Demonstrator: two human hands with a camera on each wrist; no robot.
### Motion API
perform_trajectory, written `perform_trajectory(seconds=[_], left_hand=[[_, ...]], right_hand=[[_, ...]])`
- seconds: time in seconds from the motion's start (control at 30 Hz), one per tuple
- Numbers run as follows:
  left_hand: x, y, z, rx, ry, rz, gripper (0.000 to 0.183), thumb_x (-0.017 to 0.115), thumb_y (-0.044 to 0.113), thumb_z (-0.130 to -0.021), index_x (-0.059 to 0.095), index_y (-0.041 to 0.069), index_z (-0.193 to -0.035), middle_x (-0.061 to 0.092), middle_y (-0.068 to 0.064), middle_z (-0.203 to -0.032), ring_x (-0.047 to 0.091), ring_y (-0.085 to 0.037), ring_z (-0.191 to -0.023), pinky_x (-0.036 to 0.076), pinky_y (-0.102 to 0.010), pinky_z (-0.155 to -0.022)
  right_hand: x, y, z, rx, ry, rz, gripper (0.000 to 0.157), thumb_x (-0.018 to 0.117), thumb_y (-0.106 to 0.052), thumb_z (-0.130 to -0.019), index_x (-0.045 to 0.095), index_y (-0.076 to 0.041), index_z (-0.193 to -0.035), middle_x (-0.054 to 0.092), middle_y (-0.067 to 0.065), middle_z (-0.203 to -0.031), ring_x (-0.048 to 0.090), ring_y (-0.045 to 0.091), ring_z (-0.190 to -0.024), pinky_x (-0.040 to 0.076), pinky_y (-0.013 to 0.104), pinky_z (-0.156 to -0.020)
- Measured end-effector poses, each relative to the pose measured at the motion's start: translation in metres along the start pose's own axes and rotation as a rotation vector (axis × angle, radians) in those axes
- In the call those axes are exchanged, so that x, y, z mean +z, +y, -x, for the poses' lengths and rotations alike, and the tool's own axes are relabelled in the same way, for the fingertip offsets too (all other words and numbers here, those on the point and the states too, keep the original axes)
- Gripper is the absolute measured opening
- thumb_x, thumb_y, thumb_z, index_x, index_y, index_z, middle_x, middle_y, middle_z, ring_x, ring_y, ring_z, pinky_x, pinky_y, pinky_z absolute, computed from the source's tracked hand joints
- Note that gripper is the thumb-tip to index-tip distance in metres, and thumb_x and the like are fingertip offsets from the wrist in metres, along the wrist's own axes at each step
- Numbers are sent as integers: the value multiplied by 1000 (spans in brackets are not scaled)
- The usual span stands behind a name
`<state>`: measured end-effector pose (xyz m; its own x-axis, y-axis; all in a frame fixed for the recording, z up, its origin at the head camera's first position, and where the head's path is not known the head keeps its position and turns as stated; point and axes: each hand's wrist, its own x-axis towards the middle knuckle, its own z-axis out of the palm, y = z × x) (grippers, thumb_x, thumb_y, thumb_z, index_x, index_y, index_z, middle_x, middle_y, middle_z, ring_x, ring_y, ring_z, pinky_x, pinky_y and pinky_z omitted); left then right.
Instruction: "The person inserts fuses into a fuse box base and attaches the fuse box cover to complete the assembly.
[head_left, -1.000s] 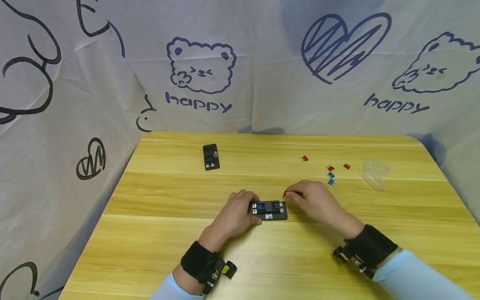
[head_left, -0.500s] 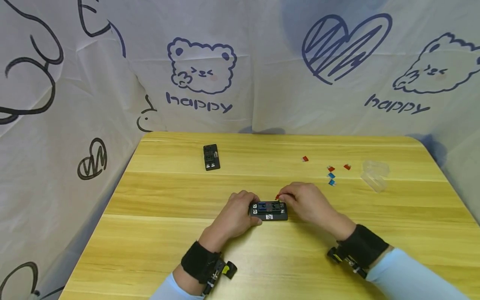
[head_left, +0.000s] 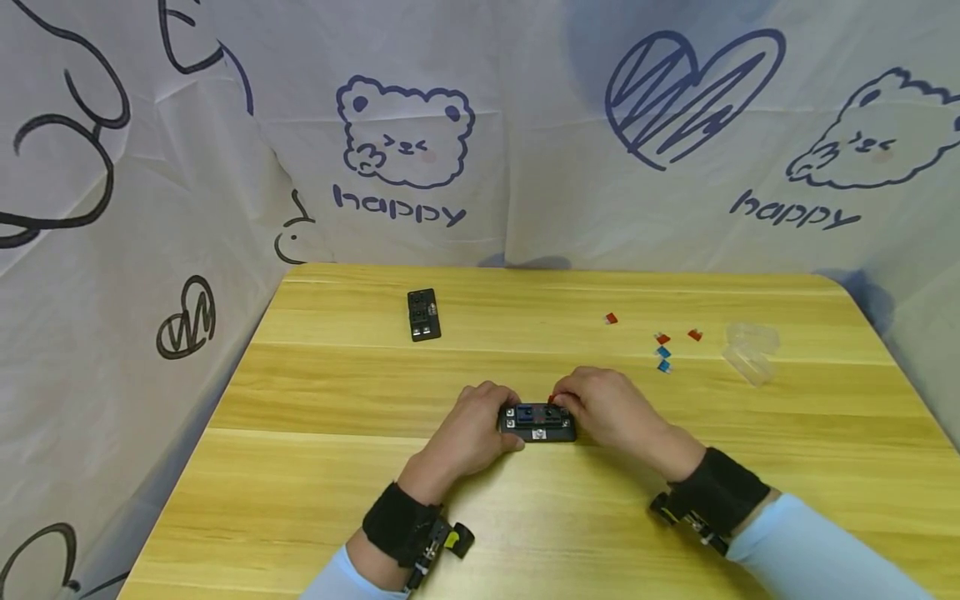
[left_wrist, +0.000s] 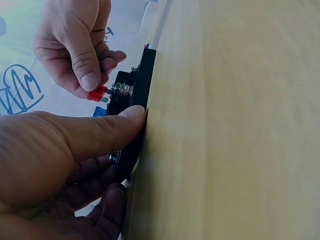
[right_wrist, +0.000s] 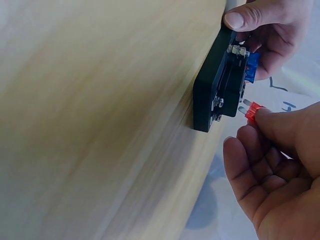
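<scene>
A black fuse holder [head_left: 538, 422] with metal terminal bolts lies on the table, and my left hand [head_left: 474, 425] grips its left end between thumb and fingers. A blue blade fuse [right_wrist: 252, 66] sits in its left slot. My right hand [head_left: 611, 408] pinches a red blade fuse [right_wrist: 254, 111] between thumb and index finger. In the right wrist view its two metal prongs point at the holder's other slot, a short gap away. The left wrist view shows the red fuse close over the holder's top, beside the bolts.
A second black fuse holder [head_left: 423, 315] lies at the back left. Several loose red fuses [head_left: 695, 334] and blue fuses [head_left: 663, 366] are scattered at the right, near a clear plastic case [head_left: 750, 352]. A printed cloth [head_left: 540, 150] hangs behind the wooden table [head_left: 315, 492].
My right hand has moved left with the red blade fuse, from beside the fuse holder to over its right end. The left hand keeps its grip in the same place.
</scene>
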<state>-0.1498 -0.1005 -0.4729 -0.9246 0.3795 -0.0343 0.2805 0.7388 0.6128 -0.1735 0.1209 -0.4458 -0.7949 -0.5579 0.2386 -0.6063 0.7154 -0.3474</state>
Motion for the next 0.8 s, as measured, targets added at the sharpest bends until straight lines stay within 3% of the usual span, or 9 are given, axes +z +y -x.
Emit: perform_trajectory(seconds=[0.4,0.8], left_hand=[[0,-1,0,0,1,-2,47,82,28,-75,61,14,-115,59,0,-111,47,-21,-97,44,-36,-87],[1,-1,-1,-4,-6,-6,48,82,29,-75,60,15,-116,58,1,-110,46,-21,-98,43,-36,-87]], right_hand=[[-2,-3,-1,-31,-47,50,6,68,-16,-89,73,-13,-91,67,-2,-82,59,11,-73,52,35,-67],[2,-3,0,-15,-54,30,5,70,-17,-87,72,-14,-91,66,-4,-82,56,9,-72,50,33,-65]])
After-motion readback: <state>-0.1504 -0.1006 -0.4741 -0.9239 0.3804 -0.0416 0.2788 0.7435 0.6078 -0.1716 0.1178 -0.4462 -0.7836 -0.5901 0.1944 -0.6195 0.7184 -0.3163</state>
